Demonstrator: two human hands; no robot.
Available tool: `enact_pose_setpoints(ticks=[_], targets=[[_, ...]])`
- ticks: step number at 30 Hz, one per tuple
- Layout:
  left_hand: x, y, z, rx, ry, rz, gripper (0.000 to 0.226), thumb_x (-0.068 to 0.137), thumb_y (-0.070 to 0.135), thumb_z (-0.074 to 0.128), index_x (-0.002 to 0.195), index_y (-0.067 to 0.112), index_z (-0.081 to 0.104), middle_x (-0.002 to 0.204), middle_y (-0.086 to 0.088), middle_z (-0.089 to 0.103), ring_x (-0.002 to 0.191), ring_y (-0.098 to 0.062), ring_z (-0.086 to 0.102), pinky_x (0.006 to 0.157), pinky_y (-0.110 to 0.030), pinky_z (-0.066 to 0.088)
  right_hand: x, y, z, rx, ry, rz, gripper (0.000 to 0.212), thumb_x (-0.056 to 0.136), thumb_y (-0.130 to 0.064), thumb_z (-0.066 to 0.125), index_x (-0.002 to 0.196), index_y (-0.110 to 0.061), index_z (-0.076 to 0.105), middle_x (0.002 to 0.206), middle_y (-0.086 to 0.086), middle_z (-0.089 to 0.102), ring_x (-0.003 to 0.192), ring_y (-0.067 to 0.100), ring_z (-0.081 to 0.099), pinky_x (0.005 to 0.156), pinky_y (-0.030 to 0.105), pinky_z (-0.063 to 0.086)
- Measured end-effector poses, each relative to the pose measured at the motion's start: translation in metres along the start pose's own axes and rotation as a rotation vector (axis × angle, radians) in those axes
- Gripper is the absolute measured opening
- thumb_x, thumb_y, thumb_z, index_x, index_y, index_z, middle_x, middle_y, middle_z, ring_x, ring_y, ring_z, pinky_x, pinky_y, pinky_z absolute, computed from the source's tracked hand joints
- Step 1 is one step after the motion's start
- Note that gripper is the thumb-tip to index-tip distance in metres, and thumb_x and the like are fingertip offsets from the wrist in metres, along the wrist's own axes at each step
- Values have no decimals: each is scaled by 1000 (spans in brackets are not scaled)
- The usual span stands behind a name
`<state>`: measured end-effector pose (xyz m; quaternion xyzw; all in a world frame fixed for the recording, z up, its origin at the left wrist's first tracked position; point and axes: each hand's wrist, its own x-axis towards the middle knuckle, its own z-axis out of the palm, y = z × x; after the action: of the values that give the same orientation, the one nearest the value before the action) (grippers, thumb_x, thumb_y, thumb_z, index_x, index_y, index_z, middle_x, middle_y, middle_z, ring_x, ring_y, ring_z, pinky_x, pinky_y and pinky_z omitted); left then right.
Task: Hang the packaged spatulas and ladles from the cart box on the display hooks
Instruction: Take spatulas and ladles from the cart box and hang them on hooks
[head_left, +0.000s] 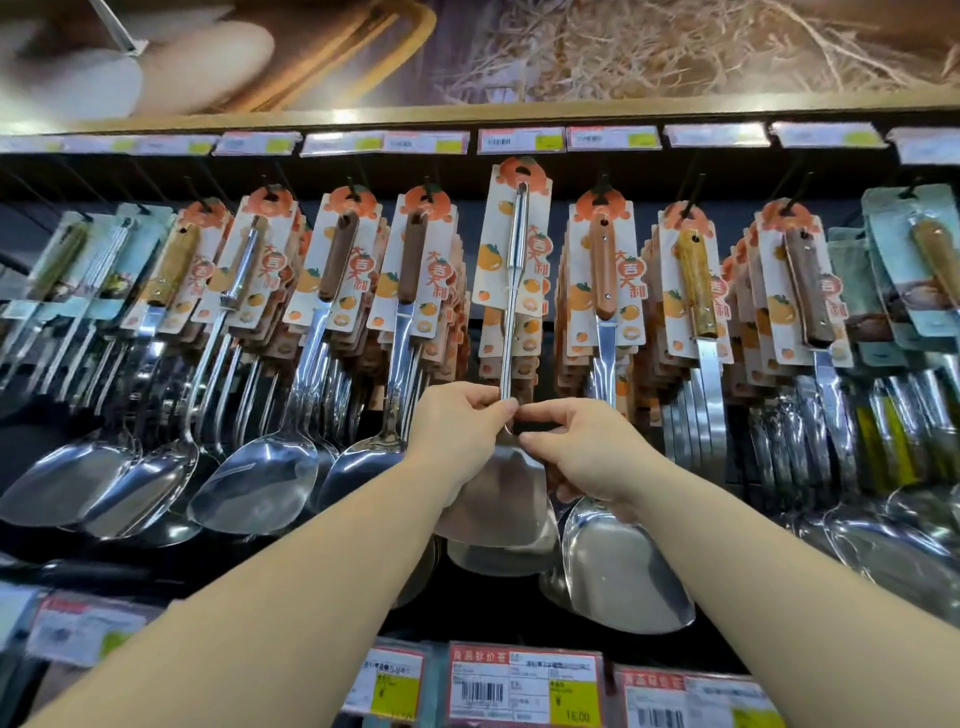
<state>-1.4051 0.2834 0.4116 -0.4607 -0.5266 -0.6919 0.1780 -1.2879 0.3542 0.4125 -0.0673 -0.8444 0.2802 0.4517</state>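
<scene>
A steel spatula (511, 312) on a white card printed with oranges hangs upright in the middle of the display, its card top at a hook (521, 174) under the shelf edge. My left hand (460, 434) pinches the thin metal shaft just above the blade. From the right, my right hand (584, 452) grips the same spot, fingertips touching the shaft. The blade (498, 499) shows between my wrists. More carded spatulas and ladles fill the hooks on both sides. The cart box is out of sight.
Packed rows of hanging utensils flank the held spatula, with ladle bowls (260, 483) at the left and flat turners (696, 415) at the right. Price tags (519, 139) line the shelf edge above. More price labels (524, 686) run below.
</scene>
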Motion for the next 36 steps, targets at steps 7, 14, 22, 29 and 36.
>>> enact_pose_setpoints(ticks=[7, 14, 22, 29, 36], targets=[[-2, -9, 0, -10, -38, -57, 12, 86, 24, 68, 94, 18, 74, 88, 8, 65, 96, -16, 61, 91, -33, 48, 3, 6, 6, -24, 47, 40, 26, 90, -10, 60, 109, -23, 70, 62, 0, 65, 39, 10, 52, 42, 23, 46], [3, -22, 1, 117, -149, -55, 55, 87, 31, 66, 136, 11, 49, 132, -5, 58, 120, -18, 54, 103, -30, 41, 12, 17, 10, -317, 256, -3, 28, 92, -19, 59, 119, -22, 67, 109, -4, 70, 97, 13, 64, 92, 30, 52], [-9, -36, 5, 400, -147, 208, 51, 85, 42, 64, 130, 20, 54, 129, -3, 56, 119, -22, 51, 102, -40, 42, -14, 34, -3, -505, 502, -48, 28, 93, -23, 56, 119, -25, 65, 110, -6, 67, 100, 13, 60, 93, 33, 50], [-67, -3, 56, 541, -174, 463, 37, 81, 46, 62, 109, 20, 63, 115, -9, 60, 108, -34, 53, 88, -43, 46, -82, 46, -54, -858, 557, -29, 27, 88, -23, 59, 113, -19, 69, 108, 4, 68, 103, 23, 59, 89, 34, 48], [-176, 72, 161, 473, -377, 609, 40, 82, 46, 57, 111, 18, 62, 111, -11, 62, 104, -35, 55, 85, -44, 46, -208, 68, -177, -1244, 516, 242, 38, 88, -43, 49, 118, -24, 61, 114, 5, 64, 108, 32, 56, 82, 41, 50]])
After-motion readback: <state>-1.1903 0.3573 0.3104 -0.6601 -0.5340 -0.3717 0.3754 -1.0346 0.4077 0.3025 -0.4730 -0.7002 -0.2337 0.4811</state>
